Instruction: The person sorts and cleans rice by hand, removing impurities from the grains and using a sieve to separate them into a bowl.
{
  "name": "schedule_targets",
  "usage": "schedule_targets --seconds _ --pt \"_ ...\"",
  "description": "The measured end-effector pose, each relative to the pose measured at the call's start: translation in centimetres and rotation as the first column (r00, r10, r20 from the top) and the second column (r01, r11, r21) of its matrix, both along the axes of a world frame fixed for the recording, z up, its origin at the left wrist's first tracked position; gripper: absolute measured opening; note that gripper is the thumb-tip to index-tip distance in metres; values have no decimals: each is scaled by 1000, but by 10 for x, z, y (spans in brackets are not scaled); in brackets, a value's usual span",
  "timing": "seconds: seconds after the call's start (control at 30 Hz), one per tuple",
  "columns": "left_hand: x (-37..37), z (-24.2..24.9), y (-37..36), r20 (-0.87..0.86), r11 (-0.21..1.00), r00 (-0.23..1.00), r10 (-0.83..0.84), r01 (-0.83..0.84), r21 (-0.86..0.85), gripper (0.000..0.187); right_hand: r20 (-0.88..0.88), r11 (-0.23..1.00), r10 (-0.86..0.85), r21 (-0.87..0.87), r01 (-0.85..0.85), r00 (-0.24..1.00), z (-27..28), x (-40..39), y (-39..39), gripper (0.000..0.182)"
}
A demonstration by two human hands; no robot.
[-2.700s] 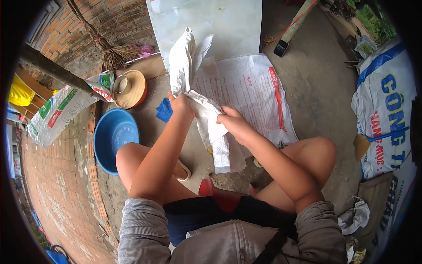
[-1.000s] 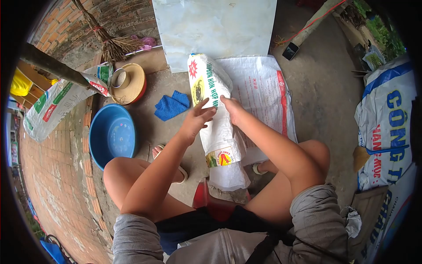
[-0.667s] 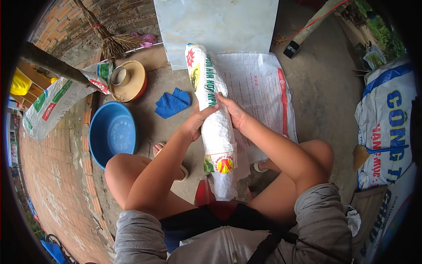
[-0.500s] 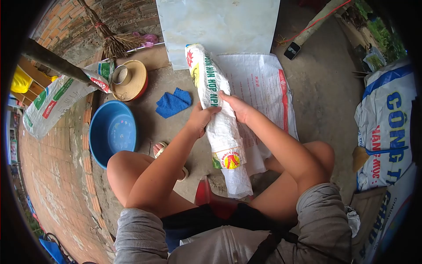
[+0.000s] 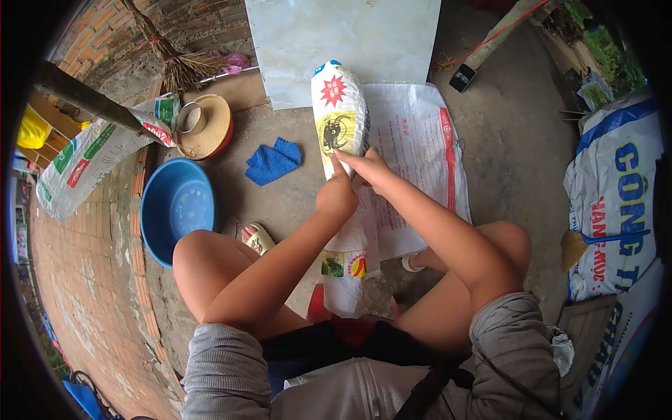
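Observation:
A long white printed sack (image 5: 341,105), rolled up lengthwise, is held in front of my body, with a red star and a yellow panel facing up. My left hand (image 5: 337,196) grips it around the middle from the left, its fingers partly hidden. My right hand (image 5: 367,168) holds it from the right, with the thumb lying across the yellow panel. A second flat white sack (image 5: 416,133) with a red stripe lies on the ground beyond my right hand. The roll's lower end (image 5: 344,295) hangs between my knees above a red seat (image 5: 350,329).
To the left are a blue basin (image 5: 180,210), a blue cloth (image 5: 273,161), a round tan lid (image 5: 210,126) and a straw broom (image 5: 178,63). A pale board (image 5: 343,42) is ahead. A phone (image 5: 463,78) and large printed sacks (image 5: 616,203) are to the right.
The rolled sack has turned, so the yellow panel and red star now face up instead of the green lettering. Its lower end has swung left, and both hands have shifted on it.

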State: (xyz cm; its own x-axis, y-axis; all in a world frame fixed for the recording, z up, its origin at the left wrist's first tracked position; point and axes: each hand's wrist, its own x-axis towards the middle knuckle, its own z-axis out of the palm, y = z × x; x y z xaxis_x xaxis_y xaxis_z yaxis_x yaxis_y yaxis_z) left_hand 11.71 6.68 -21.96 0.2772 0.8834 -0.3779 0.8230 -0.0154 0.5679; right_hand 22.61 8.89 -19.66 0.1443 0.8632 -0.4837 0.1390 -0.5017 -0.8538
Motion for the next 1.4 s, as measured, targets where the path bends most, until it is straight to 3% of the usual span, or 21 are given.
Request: schedule_targets --seconds 0.07,0.2,0.27,0.3,0.37,0.4,0.43,0.53,0.6,0.7,0.73,0.77,0.83,0.87,1.0,1.1,1.17,1.23,1.33,1.37,1.4 --pt "6 -1 -5 -49 987 985 -163 164 2 90 -17 993 -101 -63 100 995 -15 6 -2 67" --pt "5 -5 -3 36 951 951 -306 307 -30 93 -88 961 -231 -175 214 969 -44 29 0 54" --pt "2 -5 1 292 934 894 -340 357 -3 89 -135 962 -234 -175 209 963 -62 45 4 52" --pt "0 -6 4 290 934 895 -340 356 -5 89 -181 964 -233 -175 202 955 -67 48 4 50" --pt "-2 -9 20 459 957 880 -125 228 -177 80 -170 961 -250 -166 223 953 -66 51 0 43" --pt "-5 1 31 553 942 829 84 115 -316 71 -233 960 -271 -134 245 934 -62 50 -1 39" --pt "-10 10 37 568 903 771 289 -23 -429 76 -295 958 -288 -103 269 911 -59 49 -2 35" --pt "-21 4 47 429 924 842 326 -189 -332 96 -400 963 -271 -116 245 875 -57 55 4 29" --pt "-25 3 44 273 757 834 479 -236 -610 117 -531 966 -256 -117 228 808 -40 51 3 30" --pt "-37 -29 44 386 703 815 433 -36 -711 127 -687 979 -185 -64 195 702 -28 47 -3 33" --pt "-38 -44 42 539 707 665 516 24 -707 118 -702 979 -167 -33 204 692 -30 44 -5 36" --pt "-32 -50 42 546 710 667 507 37 -704 118 -698 976 -172 -27 215 695 -31 44 -6 36" --pt "-17 -65 46 787 692 304 538 374 -617 108 -747 981 -166 -59 184 643 -35 47 -5 43" --pt "-7 -64 44 753 642 248 609 403 -652 94 -765 982 -173 -84 170 621 -34 53 -4 45" --pt "9 -52 46 716 592 176 676 450 -669 84 -787 981 -195 -164 106 586 -40 73 -4 46" --pt "4 -20 59 742 664 304 597 332 -670 69 -801 991 -121 -128 29 587 -43 79 7 46" --pt "6 4 63 757 702 245 606 284 -653 58 -605 990 -140 -85 111 783 -27 75 10 44" --pt "5 24 69 742 710 264 616 222 -668 50 -601 987 -158 -81 137 783 -28 70 16 41" --pt "2 43 76 752 812 418 509 57 -581 38 -190 950 -227 173 260 955 -18 59 24 43" --pt "-2 52 76 756 819 421 501 50 -571 38 -198 949 -221 184 257 955 -16 56 27 43" --pt "-7 65 76 765 857 458 453 12 -515 38 -38 944 -220 243 222 975 -13 54 30 48"
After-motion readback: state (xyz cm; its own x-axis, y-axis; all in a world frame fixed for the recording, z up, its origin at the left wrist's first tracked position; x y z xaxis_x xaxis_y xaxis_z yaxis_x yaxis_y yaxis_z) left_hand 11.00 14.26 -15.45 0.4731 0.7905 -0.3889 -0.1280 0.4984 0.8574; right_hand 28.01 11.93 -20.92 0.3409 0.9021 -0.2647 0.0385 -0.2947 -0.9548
